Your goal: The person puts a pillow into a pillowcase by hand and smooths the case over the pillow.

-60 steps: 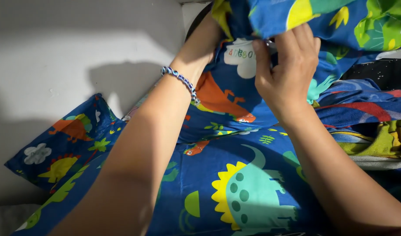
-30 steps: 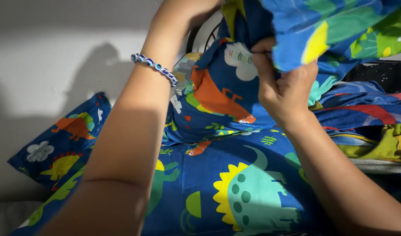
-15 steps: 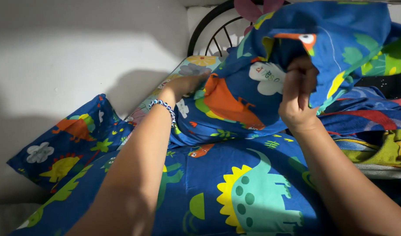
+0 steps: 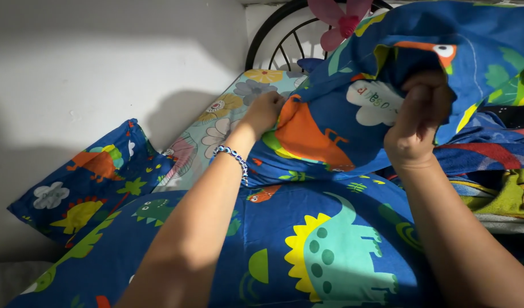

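the blue dinosaur-print fabric pillowcase (image 4: 325,131) lies between the hands, long axis left to right: left hand (image 4: 263,112) fisted on its near-left edge, right hand (image 4: 419,111) bunching its raised open end.

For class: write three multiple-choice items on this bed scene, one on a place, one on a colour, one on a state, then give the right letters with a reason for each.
1. Where is the bracelet?
A. On the left wrist
B. On the right wrist
C. On the pillow

2. What colour is the ground of the dinosaur cover?
A. Red
B. White
C. Blue

3. How is the right hand?
A. Flat and open
B. Closed on the cover
C. Resting on the wall

Answers:
1 A: the beads circle the left forearm just behind the left hand.
2 C: blue shows between the printed dinosaurs.
3 B: its fingers are curled into a fold of cover.
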